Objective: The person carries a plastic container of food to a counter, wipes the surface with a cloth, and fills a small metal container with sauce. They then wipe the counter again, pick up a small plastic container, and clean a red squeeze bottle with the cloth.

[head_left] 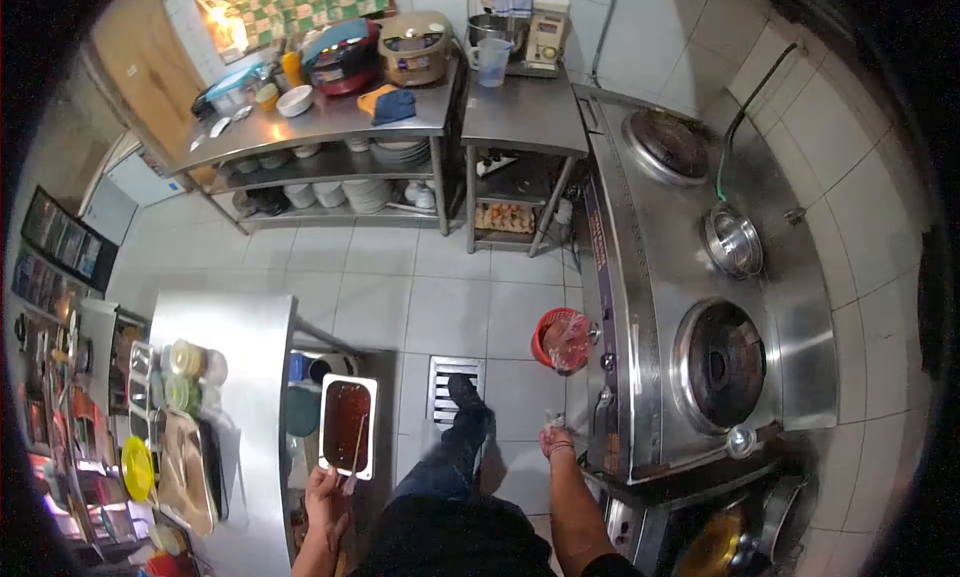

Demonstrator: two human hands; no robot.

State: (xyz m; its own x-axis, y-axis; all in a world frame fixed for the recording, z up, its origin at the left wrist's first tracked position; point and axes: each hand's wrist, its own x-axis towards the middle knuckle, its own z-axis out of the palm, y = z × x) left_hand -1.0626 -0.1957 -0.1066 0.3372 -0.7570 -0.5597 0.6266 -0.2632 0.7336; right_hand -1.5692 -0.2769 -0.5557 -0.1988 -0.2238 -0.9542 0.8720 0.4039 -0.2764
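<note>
My left hand (pixel 325 489) grips the near edge of a rectangular metal food pan (pixel 327 417) holding dark red sauce (pixel 345 427). A long-handled utensil (pixel 358 445) leans in the pan, its handle close to my left thumb. The head of that utensil is hidden in the sauce. My right hand (pixel 557 440) hangs low beside the stove, fingers closed around a small, clear, crumpled thing like plastic, too small to name. Beyond it on the floor is a red plastic basket (pixel 541 342) with clear plastic hanging in it.
A steel stove (pixel 655 377) with burners and a metal bowl (pixel 734 240) runs along my right. At my left is a steel table (pixel 255 377) with containers. Ahead, a shelf table (pixel 330 127) carries rice cookers (pixel 414 47). A drain grate (pixel 443 405) lies by my foot.
</note>
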